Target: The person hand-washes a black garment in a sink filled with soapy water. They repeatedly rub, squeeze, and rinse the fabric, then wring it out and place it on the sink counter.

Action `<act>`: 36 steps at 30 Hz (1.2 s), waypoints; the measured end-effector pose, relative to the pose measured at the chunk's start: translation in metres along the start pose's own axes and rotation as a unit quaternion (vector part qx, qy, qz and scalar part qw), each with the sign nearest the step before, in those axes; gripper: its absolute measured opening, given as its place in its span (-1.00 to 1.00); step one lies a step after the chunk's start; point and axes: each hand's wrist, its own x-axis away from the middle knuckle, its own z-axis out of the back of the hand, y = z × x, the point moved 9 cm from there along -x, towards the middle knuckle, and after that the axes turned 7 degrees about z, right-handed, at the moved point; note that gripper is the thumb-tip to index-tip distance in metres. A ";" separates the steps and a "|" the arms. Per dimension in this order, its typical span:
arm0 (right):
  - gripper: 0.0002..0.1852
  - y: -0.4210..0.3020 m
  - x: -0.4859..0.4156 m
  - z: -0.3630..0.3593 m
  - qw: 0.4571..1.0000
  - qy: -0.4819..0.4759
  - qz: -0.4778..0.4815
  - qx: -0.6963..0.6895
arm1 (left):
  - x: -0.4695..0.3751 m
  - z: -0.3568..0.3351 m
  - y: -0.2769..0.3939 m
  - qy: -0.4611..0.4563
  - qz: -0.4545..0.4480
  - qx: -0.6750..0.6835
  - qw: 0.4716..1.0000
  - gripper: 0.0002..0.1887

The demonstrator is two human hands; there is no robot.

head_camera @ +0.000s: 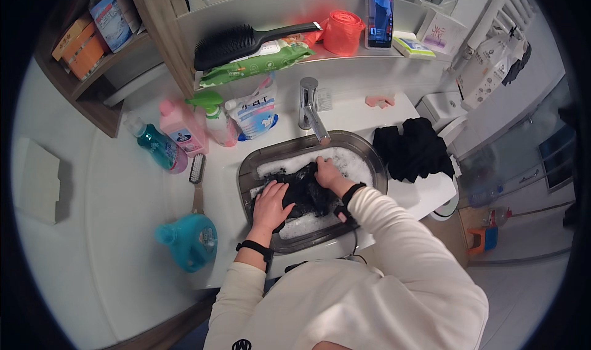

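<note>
A wet black cloth garment (302,191) lies in a grey plastic basin (379,177) with white suds (353,161) around it. My right hand (328,172) is closed on the garment's upper right part, its knuckles turned up. Flat on the left side of the cloth rests my left hand (271,207), thumb spread from the fingers; its palm is hidden. Just beyond the basin rises a chrome faucet (310,103), its spout over the rim. A second black garment (411,149) lies crumpled on the white counter to the right of the basin.
Left of the basin are a scrub brush (197,174), a blue detergent jug (191,243), a pink bottle (184,128), a green-topped spray bottle (219,121) and a detergent pouch (254,112). The shelf holds a hairbrush (226,48), green wipes (258,66), a red roll (342,34) and a phone (379,17).
</note>
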 end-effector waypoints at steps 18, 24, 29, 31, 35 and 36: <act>-0.51 -0.035 0.047 0.043 0.939 0.084 0.011 -0.333 | -0.002 -0.001 -0.004 0.015 -0.002 0.013 1.000 -0.35; -0.57 -0.079 0.070 0.016 0.977 0.063 0.201 0.039 | -0.001 0.000 -0.001 0.017 -0.002 0.003 1.000 -0.36; -0.59 -0.044 0.019 0.023 0.994 0.029 0.057 0.089 | -0.001 0.004 0.001 0.017 -0.006 0.011 1.000 -0.36; -0.55 -0.077 0.037 0.014 0.986 0.041 0.147 0.060 | -0.002 0.004 0.000 0.016 0.000 0.016 1.000 -0.37; -0.55 -0.121 0.102 -0.008 0.918 0.081 0.380 0.078 | -0.003 -0.001 -0.001 -0.001 0.004 -0.001 1.000 -0.38; -0.54 -0.114 0.100 -0.017 0.918 0.043 0.380 0.107 | -0.004 -0.001 -0.001 -0.002 0.005 0.000 1.000 -0.37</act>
